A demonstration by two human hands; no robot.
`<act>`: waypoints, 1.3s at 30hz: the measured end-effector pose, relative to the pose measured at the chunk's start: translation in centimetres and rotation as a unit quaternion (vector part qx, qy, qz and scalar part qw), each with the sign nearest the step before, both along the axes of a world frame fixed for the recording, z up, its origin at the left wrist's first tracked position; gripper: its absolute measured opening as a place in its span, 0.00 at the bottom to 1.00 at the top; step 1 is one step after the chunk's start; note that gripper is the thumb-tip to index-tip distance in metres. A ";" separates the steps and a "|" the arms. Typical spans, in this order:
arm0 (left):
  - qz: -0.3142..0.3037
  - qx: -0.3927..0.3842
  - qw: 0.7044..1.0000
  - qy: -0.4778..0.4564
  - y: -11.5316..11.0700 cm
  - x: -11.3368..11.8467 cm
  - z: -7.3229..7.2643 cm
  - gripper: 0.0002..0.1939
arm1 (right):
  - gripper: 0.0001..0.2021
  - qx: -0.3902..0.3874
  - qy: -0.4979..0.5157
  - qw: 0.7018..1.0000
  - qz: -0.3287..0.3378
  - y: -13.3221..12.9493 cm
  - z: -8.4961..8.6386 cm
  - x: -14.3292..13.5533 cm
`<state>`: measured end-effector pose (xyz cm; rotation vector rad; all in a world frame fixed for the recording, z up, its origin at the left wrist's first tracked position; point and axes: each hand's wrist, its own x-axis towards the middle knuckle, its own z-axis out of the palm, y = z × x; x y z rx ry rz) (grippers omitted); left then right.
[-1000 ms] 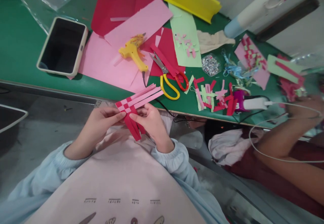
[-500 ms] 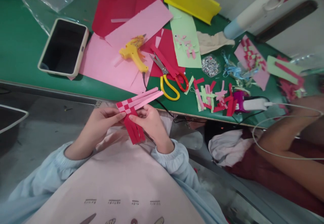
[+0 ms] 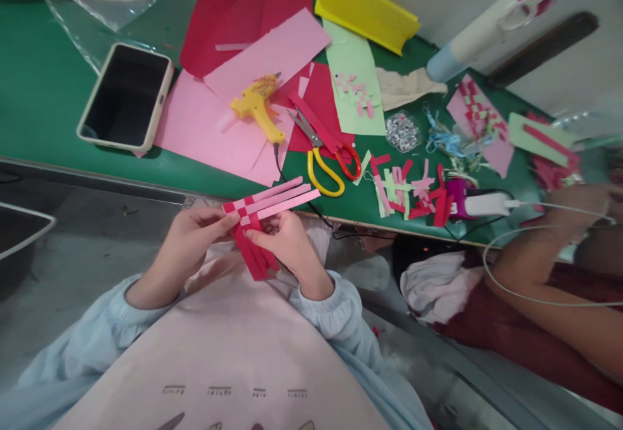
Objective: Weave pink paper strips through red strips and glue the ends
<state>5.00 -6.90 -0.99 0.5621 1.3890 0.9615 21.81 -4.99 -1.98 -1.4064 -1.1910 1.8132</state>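
Note:
Between my two hands, above my lap, is a small weave of pink and red paper strips point(image 3: 247, 205). Its checkered corner lies at the left; loose pink strips fan out to the right and red strips hang down. My left hand point(image 3: 202, 232) pinches the left edge of the weave, thumb on top. My right hand point(image 3: 287, 238) is closed at the red strips, its thumb pressed on them near the checkered part; the other fingers are partly hidden behind the paper. Scissors point(image 3: 318, 151) with yellow and red handles lie on the table just beyond.
On the green table point(image 3: 43, 41) lie a phone point(image 3: 127, 96), a yellow glue gun point(image 3: 260, 107) with its cord, pink paper point(image 3: 195, 125), a tub of googly eyes point(image 3: 403, 130) and scattered paper strips point(image 3: 399, 187). A co-worker's arm point(image 3: 545, 242) is at the right, near a white cable.
The pink strips have spread apart, the lowest one swinging down and right. My right thumb has shifted slightly on the weave. The camera view has shifted a little.

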 end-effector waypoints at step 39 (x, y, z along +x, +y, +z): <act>0.016 0.001 0.998 -0.057 0.4 -0.3 -0.5 0.08 | 0.21 -0.091 0.102 0.986 -0.094 0.0 -0.6 -0.3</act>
